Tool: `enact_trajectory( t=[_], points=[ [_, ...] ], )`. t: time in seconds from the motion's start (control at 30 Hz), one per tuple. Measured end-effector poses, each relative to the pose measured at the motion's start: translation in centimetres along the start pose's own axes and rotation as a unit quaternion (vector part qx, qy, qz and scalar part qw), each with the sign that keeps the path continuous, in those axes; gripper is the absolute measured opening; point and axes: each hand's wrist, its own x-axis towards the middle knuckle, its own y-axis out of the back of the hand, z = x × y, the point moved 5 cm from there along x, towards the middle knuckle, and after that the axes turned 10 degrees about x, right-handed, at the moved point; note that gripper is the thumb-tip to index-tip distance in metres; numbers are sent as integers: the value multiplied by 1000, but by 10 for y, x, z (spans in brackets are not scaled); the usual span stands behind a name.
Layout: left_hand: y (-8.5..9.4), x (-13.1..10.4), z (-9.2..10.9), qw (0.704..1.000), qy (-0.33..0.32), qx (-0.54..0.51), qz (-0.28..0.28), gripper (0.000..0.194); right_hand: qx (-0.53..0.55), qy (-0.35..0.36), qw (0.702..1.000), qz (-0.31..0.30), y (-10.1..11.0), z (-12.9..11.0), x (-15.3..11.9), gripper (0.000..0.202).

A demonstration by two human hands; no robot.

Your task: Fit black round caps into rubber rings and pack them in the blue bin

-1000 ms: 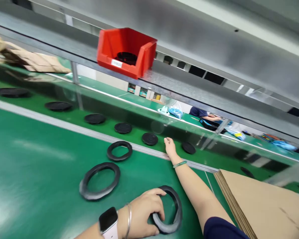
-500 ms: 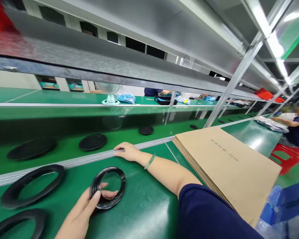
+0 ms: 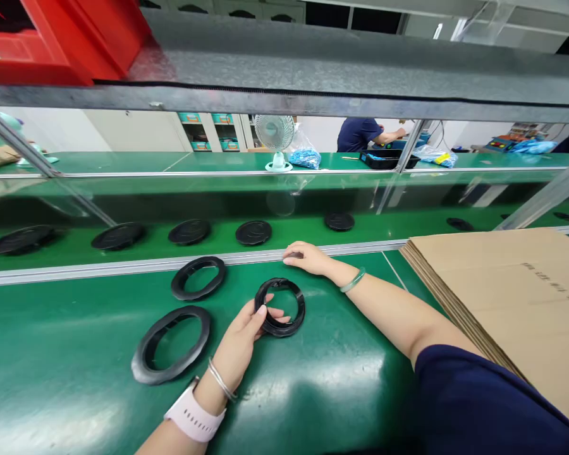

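My left hand (image 3: pixel 249 322) is closed on a glossy black ring (image 3: pixel 298 316), thumb on the near side and fingers through its opening. The ring is tilted up above the green tabletop. My right hand (image 3: pixel 308 258) rests by the metal rail (image 3: pixel 246 258) at the bench's far edge, fingers loosely extended, nothing visible in them. To the left of my left hand lie two more black rings, a farther one (image 3: pixel 179 284) and a larger nearer one (image 3: pixel 145 360). Beyond the rail, several flat black discs lie on the green belt, one disc (image 3: pixel 253 232) close to my right hand.
A stack of flat cardboard (image 3: pixel 497 278) lies at the right. Overhead runs a metal shelf (image 3: pixel 289 69) with a red bin (image 3: pixel 76 50). On the far bench stand a small fan (image 3: pixel 277 142) and a black tray (image 3: pixel 384 159); a person (image 3: pixel 358 136) sits behind it.
The view has swung left, so the scene sits farther right, showing the red bin and both loose rings fully. My left hand still holds the ring; my right hand stays by the rail.
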Motion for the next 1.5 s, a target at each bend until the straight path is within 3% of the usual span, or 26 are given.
enact_trajectory(
  t=[0.07,0.1,0.2,0.27,0.33,0.4,0.5,0.63,0.8,0.9,1.0,1.1,1.17,1.3,1.43,1.5],
  points=[
    [12,-1,9,989,-70,113,68,63,37,12,998,-45,-5,-12,-2,15],
    [21,-3,17,967,-119,194,116,58,56,24,995,-79,-9,-19,-3,20],
    [46,-11,39,842,-223,429,241,50,58,67,979,-181,-21,-37,-9,33],
    [65,-9,42,768,-190,539,289,53,16,79,973,-217,-27,-42,-12,40],
    [82,-3,35,722,-97,616,299,60,-19,79,971,-225,-30,-43,-13,42],
    [90,4,24,697,-12,664,272,66,-26,76,972,-223,-31,-41,-13,36],
    [81,7,15,685,2,692,227,67,-1,70,978,-198,-30,-37,-11,23],
    [48,-3,16,702,-64,688,174,67,85,42,986,-135,-19,-27,-6,13],
    [12,-20,18,739,-139,650,113,72,232,-48,970,53,18,5,2,38],
    [1,-25,18,789,-165,588,73,62,274,-59,952,124,33,15,4,47],
    [-3,-26,19,868,-180,460,43,49,300,-59,939,157,31,9,3,48],
    [-1,-23,18,961,-143,233,30,59,313,-48,939,130,11,-12,-1,47],
    [-1,-22,18,993,-107,52,20,70,325,-16,942,84,-5,-33,-4,42],
    [1,-19,24,982,-53,-180,5,74,351,50,935,-25,-29,-76,-13,29],
    [4,-17,24,973,21,-232,4,71,364,22,921,-139,-43,-93,-20,35],
    [5,-16,22,973,39,-226,9,61,361,-14,919,-160,-47,-90,-20,41]
  ],
)
